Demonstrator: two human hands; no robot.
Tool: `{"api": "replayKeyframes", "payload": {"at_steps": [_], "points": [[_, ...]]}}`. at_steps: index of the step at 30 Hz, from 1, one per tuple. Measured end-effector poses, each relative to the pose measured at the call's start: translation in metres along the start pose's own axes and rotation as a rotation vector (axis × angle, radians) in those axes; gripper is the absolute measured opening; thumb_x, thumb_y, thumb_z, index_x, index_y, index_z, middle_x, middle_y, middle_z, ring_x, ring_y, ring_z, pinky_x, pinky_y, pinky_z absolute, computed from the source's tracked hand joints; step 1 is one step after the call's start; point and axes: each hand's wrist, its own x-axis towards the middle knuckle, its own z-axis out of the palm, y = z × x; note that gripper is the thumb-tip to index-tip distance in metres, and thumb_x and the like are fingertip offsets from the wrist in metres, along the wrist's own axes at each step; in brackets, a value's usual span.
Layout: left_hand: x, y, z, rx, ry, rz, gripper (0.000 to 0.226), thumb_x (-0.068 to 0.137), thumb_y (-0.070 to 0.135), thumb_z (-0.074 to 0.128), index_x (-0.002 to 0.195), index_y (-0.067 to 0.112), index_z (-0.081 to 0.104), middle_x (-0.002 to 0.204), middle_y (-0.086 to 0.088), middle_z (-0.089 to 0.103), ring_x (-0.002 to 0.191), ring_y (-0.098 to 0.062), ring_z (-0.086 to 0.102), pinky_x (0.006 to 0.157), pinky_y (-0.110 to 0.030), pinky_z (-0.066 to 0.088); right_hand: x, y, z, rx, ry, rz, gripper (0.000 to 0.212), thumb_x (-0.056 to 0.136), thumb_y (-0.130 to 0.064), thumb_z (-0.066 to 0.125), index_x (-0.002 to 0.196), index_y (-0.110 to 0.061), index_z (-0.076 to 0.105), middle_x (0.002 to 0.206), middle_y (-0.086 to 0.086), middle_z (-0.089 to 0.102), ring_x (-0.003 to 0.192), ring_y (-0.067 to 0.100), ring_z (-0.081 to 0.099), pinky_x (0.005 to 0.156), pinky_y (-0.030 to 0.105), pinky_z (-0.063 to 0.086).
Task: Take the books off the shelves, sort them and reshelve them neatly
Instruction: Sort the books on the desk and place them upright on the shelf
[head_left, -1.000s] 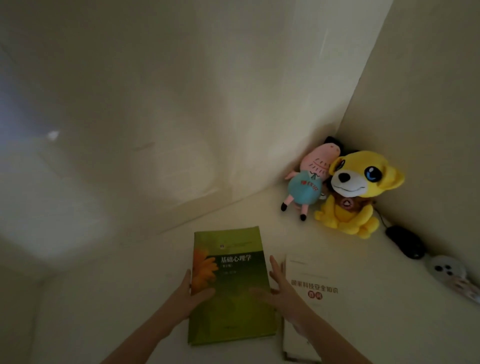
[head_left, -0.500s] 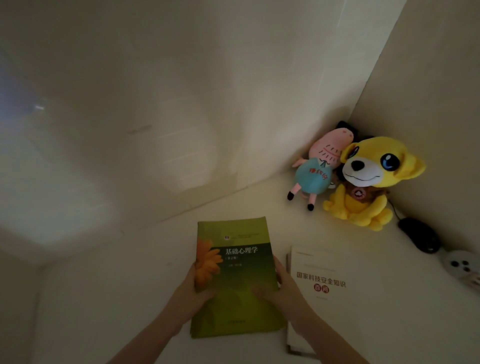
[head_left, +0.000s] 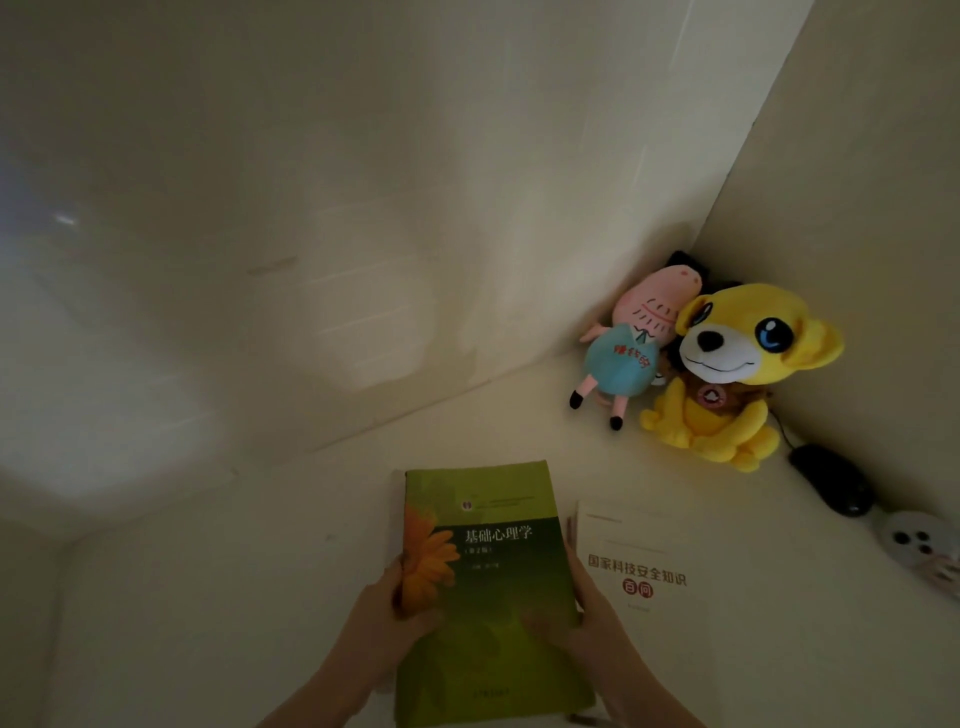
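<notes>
A green book (head_left: 488, 561) with an orange flower on its cover lies face up on a pale surface in a dim corner. My left hand (head_left: 387, 616) grips its left edge, thumb on the cover. Along the book's right edge rests my right hand (head_left: 587, 623), with its fingers on the cover. A white book (head_left: 631, 561) with red lettering lies flat just right of the green one, with more books under it.
A pink pig plush (head_left: 631, 343) and a yellow dog plush (head_left: 727, 374) sit in the back right corner. A black mouse (head_left: 831, 486) with its cable and a round white device (head_left: 911, 538) lie along the right wall. Pale walls close the back and right.
My hands have shifted from lying on the green cover to gripping its two side edges, and the green book has come slightly nearer to me. The view has tilted a little.
</notes>
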Motion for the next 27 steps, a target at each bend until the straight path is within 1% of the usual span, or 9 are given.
{"api": "replayKeyframes", "payload": {"at_steps": [3,5,7,9,13,17,21,24,27], "points": [[0.003,0.003,-0.006,-0.104,0.001,-0.122,0.073,0.075,-0.005,0.072,0.133,0.023,0.038,0.092,0.018,0.061,0.087,-0.002,0.057,0.066,-0.016,0.048,0.0,0.003,0.001,-0.067,0.026,0.014,0.107,0.05,-0.049,0.086,0.137,-0.045,0.023,0.126,-0.025,0.035,0.123,0.016,0.041,0.102,0.046,0.046],[0.002,0.006,-0.008,-0.138,-0.02,-0.172,0.084,0.066,0.003,0.082,0.135,0.021,0.038,0.097,0.008,0.061,0.086,-0.005,0.059,0.07,-0.02,0.051,0.001,0.004,-0.001,-0.031,0.001,0.031,0.092,0.071,-0.031,0.082,0.139,-0.045,0.022,0.131,-0.021,0.037,0.116,0.013,0.048,0.091,0.038,0.054],[0.003,0.002,-0.015,-0.202,-0.03,-0.249,0.123,0.03,0.03,0.098,0.137,0.015,0.039,0.114,-0.008,0.063,0.097,-0.021,0.063,0.085,-0.036,0.053,0.002,0.007,-0.005,0.008,-0.021,0.076,0.079,0.086,-0.011,0.066,0.138,-0.045,0.018,0.131,-0.016,0.036,0.1,0.004,0.05,0.072,0.021,0.057],[0.001,-0.002,-0.019,-0.26,-0.029,-0.296,0.149,0.001,0.041,0.094,0.137,0.012,0.039,0.124,-0.018,0.057,0.104,-0.029,0.061,0.089,-0.042,0.051,0.001,0.009,-0.009,-0.009,-0.014,0.065,0.08,0.089,-0.012,0.064,0.137,-0.049,0.013,0.14,-0.015,0.025,0.107,0.004,0.046,0.072,0.018,0.055],[-0.002,-0.007,-0.016,-0.27,-0.137,-0.293,0.116,0.008,0.034,0.097,0.116,0.011,0.058,0.116,-0.013,0.066,0.099,-0.025,0.067,0.076,-0.032,0.055,-0.002,0.013,-0.014,-0.194,0.047,-0.088,0.094,0.073,-0.046,0.071,0.133,-0.072,0.003,0.157,-0.02,-0.004,0.145,0.017,0.012,0.113,0.049,0.032],[-0.008,-0.005,-0.008,-0.328,-0.228,-0.26,0.099,0.022,0.026,0.097,0.114,0.01,0.064,0.112,-0.007,0.07,0.102,-0.022,0.067,0.079,-0.031,0.056,-0.004,0.022,-0.021,-0.113,0.009,-0.115,0.097,0.067,-0.053,0.077,0.141,-0.056,0.015,0.157,-0.021,0.001,0.142,0.015,0.025,0.103,0.04,0.047],[-0.015,-0.001,-0.003,-0.33,-0.258,-0.247,0.1,0.034,0.018,0.096,0.124,0.01,0.057,0.11,-0.004,0.071,0.097,-0.022,0.068,0.075,-0.032,0.056,-0.013,0.021,-0.024,-0.05,-0.019,-0.099,0.092,0.075,-0.028,0.079,0.142,-0.053,0.021,0.149,-0.025,0.018,0.128,0.004,0.039,0.084,0.02,0.053],[-0.02,0.004,-0.002,-0.343,-0.245,-0.242,0.106,0.025,0.023,0.098,0.123,0.009,0.057,0.104,-0.004,0.072,0.086,-0.018,0.071,0.07,-0.031,0.057,-0.022,0.011,-0.024,-0.066,-0.006,-0.102,0.096,0.061,-0.054,0.08,0.138,-0.058,0.023,0.14,-0.032,0.021,0.11,-0.014,0.046,0.078,0.013,0.051],[-0.021,0.014,0.0,-0.294,-0.165,-0.179,0.107,0.016,0.041,0.096,0.112,0.009,0.06,0.091,0.002,0.075,0.088,-0.013,0.07,0.069,-0.023,0.054,-0.027,0.009,-0.028,-0.12,-0.004,-0.105,0.093,0.067,-0.055,0.077,0.138,-0.057,0.017,0.146,-0.028,0.018,0.11,-0.012,0.046,0.078,0.012,0.05]]}}
